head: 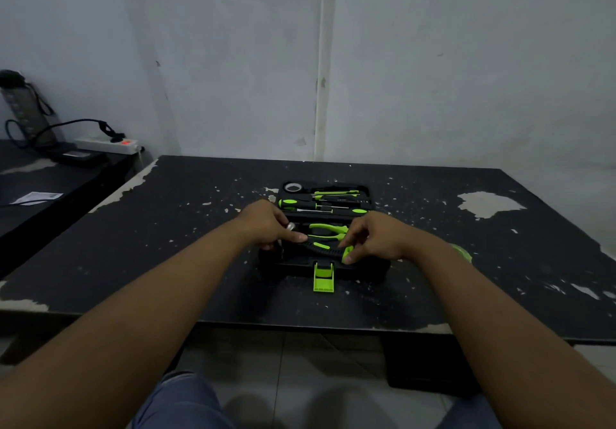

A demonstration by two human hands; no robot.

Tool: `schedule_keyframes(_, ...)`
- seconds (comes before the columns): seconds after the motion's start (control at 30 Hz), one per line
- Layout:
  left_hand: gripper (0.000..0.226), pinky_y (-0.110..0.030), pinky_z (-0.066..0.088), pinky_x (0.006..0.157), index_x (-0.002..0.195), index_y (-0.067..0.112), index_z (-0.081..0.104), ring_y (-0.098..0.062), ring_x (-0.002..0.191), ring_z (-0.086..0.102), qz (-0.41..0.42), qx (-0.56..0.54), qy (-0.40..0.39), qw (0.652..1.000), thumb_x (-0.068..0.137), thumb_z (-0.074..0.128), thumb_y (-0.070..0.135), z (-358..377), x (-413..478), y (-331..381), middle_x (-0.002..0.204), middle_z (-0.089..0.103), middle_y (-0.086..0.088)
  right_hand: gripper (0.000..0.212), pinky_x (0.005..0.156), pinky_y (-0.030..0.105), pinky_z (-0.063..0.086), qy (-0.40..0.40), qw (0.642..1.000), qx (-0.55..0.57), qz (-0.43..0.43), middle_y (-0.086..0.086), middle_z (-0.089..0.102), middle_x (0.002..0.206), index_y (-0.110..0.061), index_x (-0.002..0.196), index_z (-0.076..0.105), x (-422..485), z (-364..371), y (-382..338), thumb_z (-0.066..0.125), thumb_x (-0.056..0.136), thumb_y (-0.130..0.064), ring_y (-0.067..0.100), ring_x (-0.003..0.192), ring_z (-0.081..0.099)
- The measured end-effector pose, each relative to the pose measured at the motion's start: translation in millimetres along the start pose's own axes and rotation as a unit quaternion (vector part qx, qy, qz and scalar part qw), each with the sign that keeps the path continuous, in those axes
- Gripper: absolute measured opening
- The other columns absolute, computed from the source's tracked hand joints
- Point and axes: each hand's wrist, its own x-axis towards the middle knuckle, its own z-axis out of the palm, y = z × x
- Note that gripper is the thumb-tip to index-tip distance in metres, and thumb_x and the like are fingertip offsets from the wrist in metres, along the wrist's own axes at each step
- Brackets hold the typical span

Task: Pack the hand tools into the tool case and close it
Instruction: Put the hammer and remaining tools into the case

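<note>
1. Head view, the case: a black plastic tool case (pixel 361 270) lies open on the scuffed black table (pixel 166 245), its bright green latch (pixel 323 278) hanging at six o'clock toward the person. The far half, at twelve o'clock, already holds a grey roll of tape (pixel 293 187) and a black screwdriver with a green cap (pixel 310 204), among other slim tools.
2. Head view, the near half: green-handled pliers (pixel 328 231) sit in their recess. Just at six o'clock of them lies the black hammer with green grip inserts (pixel 320 248), the tool now in hand.
3. Head view, the hands: the left hand (pixel 263 225) curls its fingers round the hammer's metal head at nine o'clock, thumb laid along the shaft. The right hand (pixel 376 237) pinches the green butt of the handle at three o'clock with narrow fingertips.
4. Step, as I judge it: seating the hammer in its moulded slot, late in the packing.
5. Next move: press both ends down evenly until the hammer lies flush, or the halves will not meet.
6. A green object (pixel 461 251) shows at three o'clock behind the right wrist, mostly hidden. If it is a tool, it goes in before the far half folds over and the latch snaps.
</note>
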Motion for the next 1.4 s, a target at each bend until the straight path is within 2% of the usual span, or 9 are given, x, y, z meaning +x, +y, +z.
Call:
schedule_keyframes(0.27,0.066,-0.030,0.063,0.058,0.111,0.018,0.078,-0.024,0.060,0.076,0.012,0.068,0.007,0.998,0.065,0.092,0.063,1.2,-1.6,1.7,0.078,0.078,-0.006,0.033,0.081,0.025,0.050,-0.008,0.998,-0.044,0.033,-0.014,0.073,0.092,-0.031,0.102,0.086,-2.2,-2.7,-9.9,0.097,0.071,-0.037,0.003,0.088,0.068)
schedule_keyframes(0.53,0.072,-0.038,0.059,0.096,0.113,0.021,0.078,-0.014,0.104,0.072,0.039,0.132,0.037,0.990,0.065,0.083,0.075,2.9,-3.1,0.7,0.109,0.079,0.003,0.037,0.077,0.023,0.050,-0.013,0.996,-0.085,0.024,-0.011,0.075,0.094,-0.034,0.110,0.084,-6.9,-3.9,-16.8,0.094,0.075,-0.041,0.000,0.082,0.067)
schedule_keyframes(0.67,0.072,-0.039,0.060,0.093,0.106,0.020,0.080,-0.012,0.098,0.072,0.040,0.159,0.041,0.986,0.064,0.082,0.078,1.3,-2.0,1.4,0.103,0.079,0.003,0.034,0.080,0.024,0.052,-0.006,0.995,-0.099,0.009,-0.016,0.074,0.091,-0.036,0.106,0.083,-6.0,-4.4,-18.2,0.094,0.074,-0.042,-0.001,0.086,0.068)
schedule_keyframes(0.83,0.069,-0.035,0.062,0.083,0.099,0.024,0.079,-0.002,0.073,0.072,0.040,0.193,0.046,0.979,0.061,0.081,0.082,-0.9,-1.7,4.0,0.087,0.079,0.008,0.032,0.080,0.025,0.055,-0.016,0.997,-0.073,0.012,-0.017,0.074,0.089,-0.034,0.104,0.085,-5.2,-7.1,-18.7,0.095,0.074,-0.040,0.004,0.082,0.071)
schedule_keyframes(0.93,0.071,-0.032,0.060,0.085,0.100,0.029,0.080,-0.003,0.081,0.072,0.041,0.223,0.052,0.972,0.060,0.077,0.087,-3.4,-4.9,6.7,0.091,0.078,0.013,0.028,0.083,0.029,0.061,-0.030,0.999,-0.031,0.017,-0.012,0.078,0.093,-0.030,0.102,0.085,-4.6,-9.2,-18.1,0.095,0.076,-0.035,0.017,0.080,0.077)
schedule_keyframes(1.03,0.068,-0.029,0.055,0.083,0.096,0.037,0.080,-0.008,0.092,0.066,0.043,0.264,0.081,0.960,0.055,0.076,0.090,-8.9,-9.4,11.0,0.095,0.073,0.019,0.028,0.084,0.029,0.063,-0.038,0.999,-0.015,0.011,-0.008,0.079,0.100,-0.027,0.103,0.085,-3.7,-9.4,-17.9,0.094,0.077,-0.032,0.018,0.079,0.079)
schedule_keyframes(1.13,0.070,-0.030,0.055,0.085,0.104,0.036,0.080,-0.007,0.097,0.066,0.038,0.232,0.040,0.971,0.054,0.082,0.085,-13.6,-6.6,5.7,0.099,0.073,0.019,0.025,0.083,0.029,0.062,-0.044,0.999,-0.014,0.003,-0.006,0.079,0.103,-0.030,0.102,0.084,-2.4,-9.5,-15.8,0.093,0.078,-0.034,0.016,0.080,0.078)
schedule_keyframes(1.27,0.084,-0.031,0.057,0.090,0.119,0.032,0.076,-0.010,0.095,0.067,0.044,0.217,-0.016,0.975,0.049,0.092,0.074,-17.6,-1.3,-5.6,0.095,0.069,0.018,0.019,0.080,0.028,0.058,-0.013,0.999,-0.009,-0.037,-0.012,0.073,0.103,-0.033,0.098,0.084,-0.5,-9.0,-16.4,0.092,0.080,-0.036,0.011,0.084,0.076)
schedule_keyframes(1.4,0.074,-0.032,0.058,0.088,0.117,0.033,0.077,-0.011,0.090,0.065,0.059,0.246,0.003,0.967,0.052,0.092,0.067,-21.0,-0.2,-3.1,0.086,0.065,0.020,0.017,0.078,0.026,0.056,-0.024,0.999,-0.019,-0.039,-0.009,0.073,0.107,-0.037,0.095,0.081,2.0,-8.1,-19.2,0.091,0.082,-0.034,0.010,0.082,0.076)
